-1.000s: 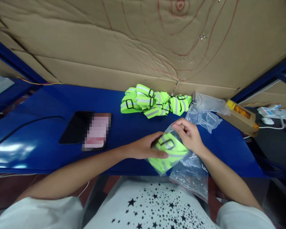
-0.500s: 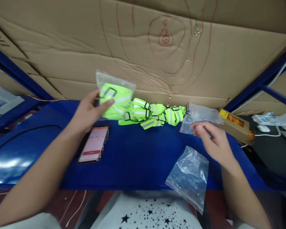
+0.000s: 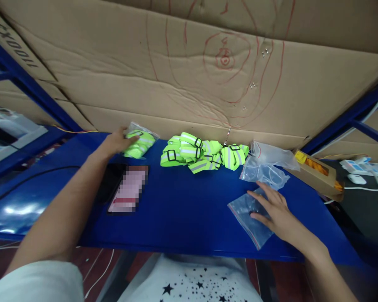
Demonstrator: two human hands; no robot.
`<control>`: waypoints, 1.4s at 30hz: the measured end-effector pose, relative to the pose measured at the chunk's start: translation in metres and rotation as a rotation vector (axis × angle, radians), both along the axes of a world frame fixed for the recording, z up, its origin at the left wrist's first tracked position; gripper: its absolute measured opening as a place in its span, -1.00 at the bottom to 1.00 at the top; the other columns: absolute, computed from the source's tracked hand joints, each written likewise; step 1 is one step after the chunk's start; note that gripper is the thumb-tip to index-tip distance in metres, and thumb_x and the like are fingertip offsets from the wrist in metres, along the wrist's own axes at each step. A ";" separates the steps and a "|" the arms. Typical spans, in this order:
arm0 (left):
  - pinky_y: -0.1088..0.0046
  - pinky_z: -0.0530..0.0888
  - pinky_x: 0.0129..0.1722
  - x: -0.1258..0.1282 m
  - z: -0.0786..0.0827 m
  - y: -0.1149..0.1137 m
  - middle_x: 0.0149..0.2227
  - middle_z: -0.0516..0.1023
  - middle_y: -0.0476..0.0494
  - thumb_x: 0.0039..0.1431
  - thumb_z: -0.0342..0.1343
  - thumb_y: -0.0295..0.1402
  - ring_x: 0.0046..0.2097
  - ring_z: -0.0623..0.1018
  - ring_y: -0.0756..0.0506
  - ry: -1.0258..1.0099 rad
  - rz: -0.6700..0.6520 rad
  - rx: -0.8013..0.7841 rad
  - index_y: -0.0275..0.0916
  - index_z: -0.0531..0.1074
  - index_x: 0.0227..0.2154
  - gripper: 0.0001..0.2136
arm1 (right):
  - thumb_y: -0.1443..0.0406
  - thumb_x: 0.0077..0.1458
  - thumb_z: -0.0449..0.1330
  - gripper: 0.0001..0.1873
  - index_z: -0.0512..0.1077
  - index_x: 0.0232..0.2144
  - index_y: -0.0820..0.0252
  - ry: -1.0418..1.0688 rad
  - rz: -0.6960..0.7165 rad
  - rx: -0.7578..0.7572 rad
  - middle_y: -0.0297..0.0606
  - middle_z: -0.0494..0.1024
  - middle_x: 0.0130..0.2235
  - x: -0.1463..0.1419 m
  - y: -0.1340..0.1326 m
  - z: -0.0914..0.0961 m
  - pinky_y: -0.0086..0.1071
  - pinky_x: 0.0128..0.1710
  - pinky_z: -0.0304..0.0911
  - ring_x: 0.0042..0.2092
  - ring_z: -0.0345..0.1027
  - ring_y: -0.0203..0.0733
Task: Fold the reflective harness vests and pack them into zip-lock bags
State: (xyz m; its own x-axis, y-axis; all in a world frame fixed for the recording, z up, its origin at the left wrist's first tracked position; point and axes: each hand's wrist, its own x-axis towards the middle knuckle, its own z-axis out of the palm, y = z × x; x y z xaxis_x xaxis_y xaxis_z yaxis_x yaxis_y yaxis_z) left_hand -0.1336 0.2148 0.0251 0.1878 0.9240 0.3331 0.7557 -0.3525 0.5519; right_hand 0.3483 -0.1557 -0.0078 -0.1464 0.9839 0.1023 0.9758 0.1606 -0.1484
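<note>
My left hand (image 3: 119, 142) grips a clear zip bag (image 3: 140, 144) at the back left of the blue table. Inside the bag is a folded neon-yellow reflective strap. Fingers spread, my right hand (image 3: 272, 207) rests over a flat clear zip bag (image 3: 250, 224) with a red seal line, near the table's front right. Between the hands, toward the back, lies a heap of neon-yellow reflective straps (image 3: 198, 153) with grey stripes and black buckles. More clear plastic bags (image 3: 267, 161) are just behind my right hand.
A phone (image 3: 129, 191) lies on the blue table (image 3: 182, 209), right of my left forearm. At the right stands a cardboard box (image 3: 318, 174) with orange contents, and a white mouse (image 3: 356, 179) is beyond it. A cardboard wall (image 3: 113, 84) closes the back.
My left hand has lowered the bagged strap to the back left of the table. My right hand has come down onto the flat bag, which has shifted away from the front edge.
</note>
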 end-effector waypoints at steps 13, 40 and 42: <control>-0.09 0.16 0.34 0.127 0.008 -0.156 0.30 0.36 -0.39 0.38 0.00 -0.19 0.33 0.33 -0.40 0.361 -0.601 0.283 -0.16 0.31 0.29 -0.54 | 0.67 -0.11 0.02 -0.27 0.48 0.09 0.18 -0.244 0.123 0.149 0.06 0.29 0.34 -0.025 0.057 0.027 0.38 0.36 -0.17 0.38 0.15 0.20; 0.14 0.40 0.24 0.113 0.044 -0.079 0.29 0.39 -0.25 0.03 0.29 -0.12 0.26 0.43 -0.29 -0.479 -0.567 -0.239 -0.17 0.32 0.24 -0.32 | 0.42 0.32 0.06 -0.54 0.34 0.23 0.20 0.060 0.356 0.241 -0.02 0.44 0.20 -0.071 0.078 0.015 0.00 0.26 0.31 0.26 0.31 -0.01; 0.10 0.46 0.18 0.115 0.040 -0.099 0.28 0.42 -0.24 -0.01 0.30 -0.05 0.24 0.45 -0.34 -0.683 -0.605 -0.417 -0.14 0.35 0.22 -0.29 | 0.33 0.35 0.07 -0.45 0.16 0.35 0.15 0.125 0.300 0.356 0.01 0.30 0.30 -0.084 0.076 0.030 0.03 0.30 0.27 0.34 0.21 0.03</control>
